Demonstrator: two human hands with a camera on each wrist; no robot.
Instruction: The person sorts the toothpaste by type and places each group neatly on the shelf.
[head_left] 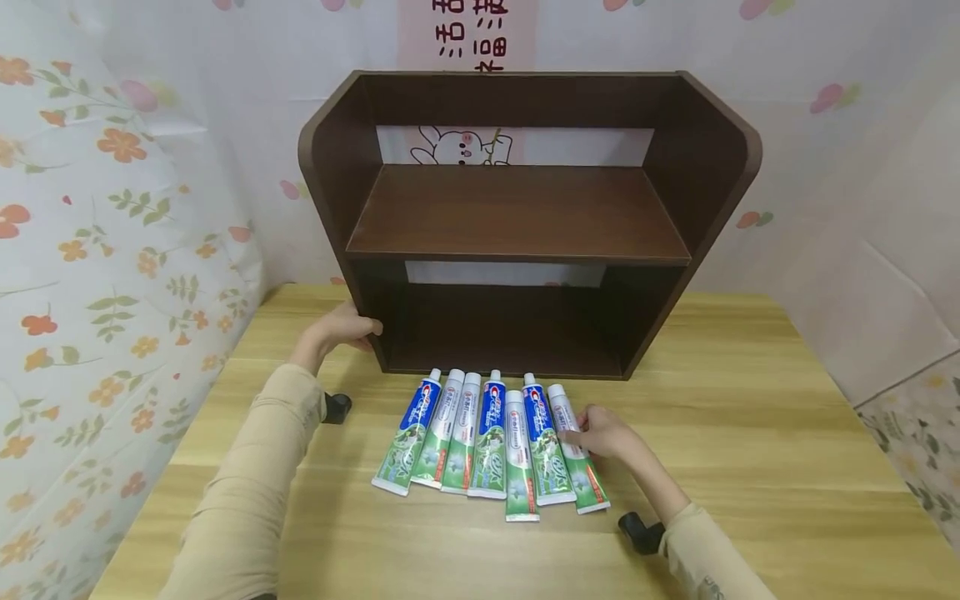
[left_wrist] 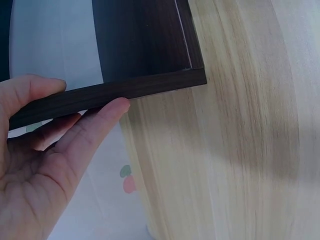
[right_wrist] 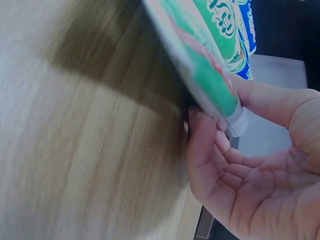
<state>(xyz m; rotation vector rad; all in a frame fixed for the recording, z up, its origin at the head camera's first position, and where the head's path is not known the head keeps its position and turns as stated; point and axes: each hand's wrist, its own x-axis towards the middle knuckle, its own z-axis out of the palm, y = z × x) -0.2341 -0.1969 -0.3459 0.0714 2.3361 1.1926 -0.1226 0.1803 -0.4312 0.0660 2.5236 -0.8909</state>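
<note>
Left hand [head_left: 343, 327] at the lower left corner of the dark brown wooden shelf unit [head_left: 517, 208], grip narrow around the front edge of the left side panel: thumb on one face, fingers [left_wrist: 95, 125] against the other, as seen from the left wrist. Shelf unit upright on the light wood counter [head_left: 750, 433], open front facing the camera, one middle shelf board, two compartments, both without contents.

Right hand [head_left: 603, 435] down on the counter at the right end of a row of toothpaste tubes [head_left: 480, 437]. Grip pinching the rightmost toothpaste tube [head_left: 577, 458]: thumb on top, fingers [right_wrist: 205, 150] under its edge, the tube tilted up off the counter in the right wrist view.

Seven tubes in all, side by side just in front of the shelf unit, caps toward it, crimped ends toward the person. Green, white and blue printing, red strip near the crimp on some. Fifth tube from the left set slightly lower than its neighbours. Tubes touching or nearly touching one another.

Both forearms in beige sleeves [head_left: 247, 492]. Small black devices by each wrist on the counter [head_left: 337, 407]. Floral wall covering to the left and behind, a cartoon rabbit picture [head_left: 457, 146] visible through the open back of the upper compartment.
</note>
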